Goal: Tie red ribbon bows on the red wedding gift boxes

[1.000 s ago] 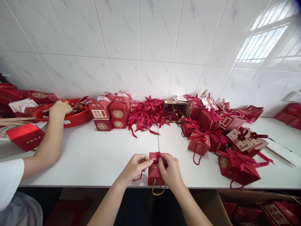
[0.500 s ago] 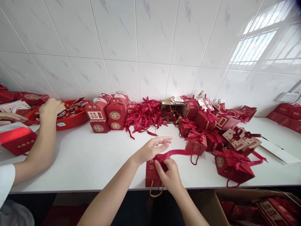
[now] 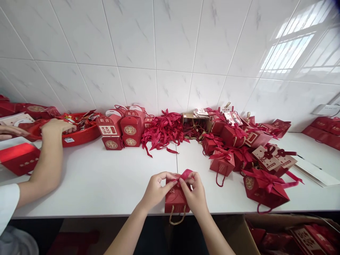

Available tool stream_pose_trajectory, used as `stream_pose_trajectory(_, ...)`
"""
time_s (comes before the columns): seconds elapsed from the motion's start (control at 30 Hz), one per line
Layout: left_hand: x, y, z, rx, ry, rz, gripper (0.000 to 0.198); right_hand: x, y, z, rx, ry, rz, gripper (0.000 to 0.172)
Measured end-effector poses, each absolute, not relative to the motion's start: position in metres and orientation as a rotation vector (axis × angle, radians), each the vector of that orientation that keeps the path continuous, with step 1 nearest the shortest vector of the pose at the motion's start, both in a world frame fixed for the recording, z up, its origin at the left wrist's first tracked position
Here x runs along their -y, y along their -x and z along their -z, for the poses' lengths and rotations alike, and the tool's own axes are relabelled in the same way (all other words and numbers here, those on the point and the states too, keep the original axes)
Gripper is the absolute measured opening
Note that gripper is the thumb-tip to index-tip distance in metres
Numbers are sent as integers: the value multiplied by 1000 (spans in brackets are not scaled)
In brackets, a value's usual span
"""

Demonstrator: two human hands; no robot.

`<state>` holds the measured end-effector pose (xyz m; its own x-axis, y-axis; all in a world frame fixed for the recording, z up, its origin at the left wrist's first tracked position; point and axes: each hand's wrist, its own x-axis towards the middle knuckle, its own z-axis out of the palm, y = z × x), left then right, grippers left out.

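A small red gift box (image 3: pixel 175 200) with a twisted tan cord handle (image 3: pixel 176 222) stands at the table's front edge, in front of me. Over its top, a red ribbon (image 3: pixel 187 173) is pinched by both hands. My left hand (image 3: pixel 158 187) grips it from the left with thumb and forefinger together. On the other side, my right hand (image 3: pixel 195 191) closes thumb and fingers on the ribbon, which makes a loop above them. The two thumbs nearly meet over the box. Fingers cover part of the ribbon, so I cannot tell whether it is knotted.
Loose red ribbons (image 3: pixel 166 131) lie heaped by the wall, beside stacked boxes (image 3: pixel 130 129). Bow-tied boxes (image 3: pixel 267 187) crowd the right. At left, a co-worker's hand (image 3: pixel 57 127) reaches into a red basin (image 3: pixel 82 137) of wrapped sweets. A carton (image 3: pixel 239 232) sits below the table's right front.
My left hand has come down from its open pose and now pinches the ribbon. The ribbon's long tail is drawn in to a loop. The co-worker's hand has sunk lower into the basin.
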<state>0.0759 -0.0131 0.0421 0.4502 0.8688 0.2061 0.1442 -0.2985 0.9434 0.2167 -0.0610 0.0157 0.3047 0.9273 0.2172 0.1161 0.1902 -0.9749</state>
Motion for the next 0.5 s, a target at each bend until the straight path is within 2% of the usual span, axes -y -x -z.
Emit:
stream_pose_trajectory(0.1, 16, -78, -41, -900, -1786, -955, 11, 60, -216, -14, 1108, 1243, -746, 24)
stream_pose_trajectory(0.23, 18, -80, -36, -911, -1833, -1015, 8, 62, -218, -18, 1224, 1253, -634, 13)
stream_pose_trajectory(0.37, 18, -82, -30, -937, -1815, -1083, 4, 67, -221, -19, 1348, 1273, -463, 18)
stream_pose_trajectory(0.5, 19, -85, -26, -949, -1778, -1121, 4, 70, -224, -15, 1363, 1330, -447, 17)
